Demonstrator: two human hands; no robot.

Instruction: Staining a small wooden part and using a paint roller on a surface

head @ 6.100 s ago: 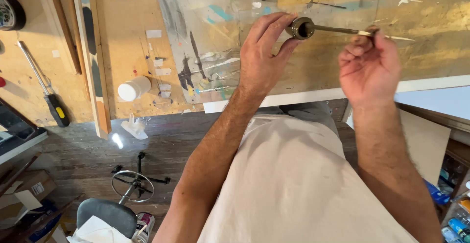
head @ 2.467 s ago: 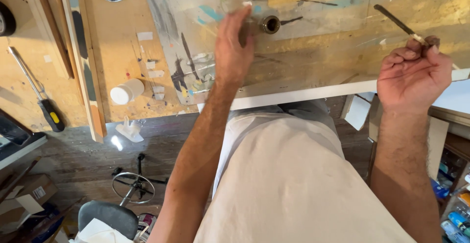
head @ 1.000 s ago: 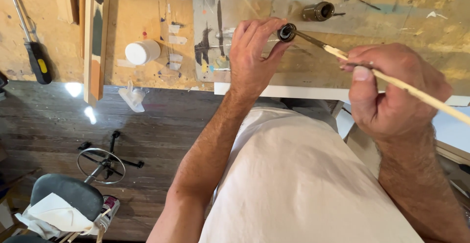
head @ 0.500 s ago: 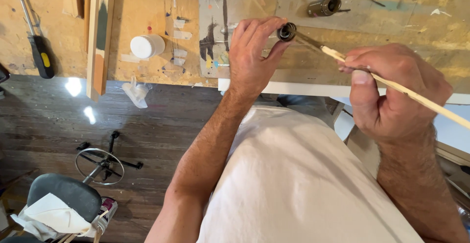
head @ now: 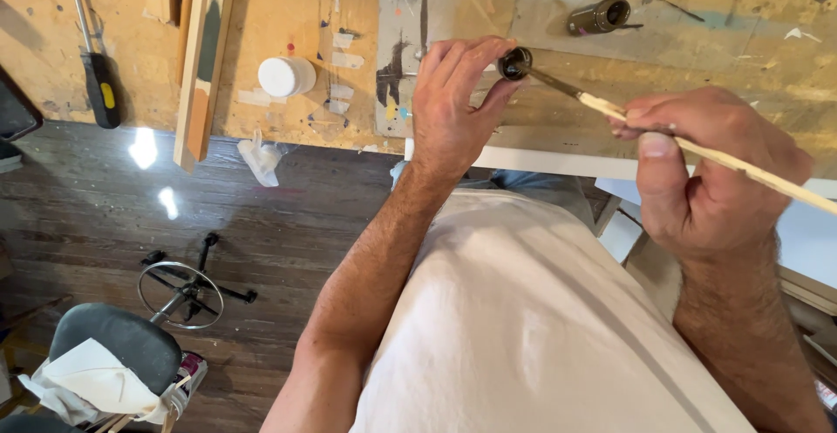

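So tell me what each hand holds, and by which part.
Left hand: small dark bottle, fingers around its body. Right hand: thin brush, pinched along its pale handle.

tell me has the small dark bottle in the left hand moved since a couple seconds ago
Yes. The small dark bottle then stood on the paint-smeared wooden table; now the left hand holds it up, nearer the table's front edge.

Dark brown jar [head: 514, 62] at left hand, pale wood brush [head: 697, 147] in right; white cap [head: 286, 76] left; paint-streaked tan tabletop [head: 296, 14].
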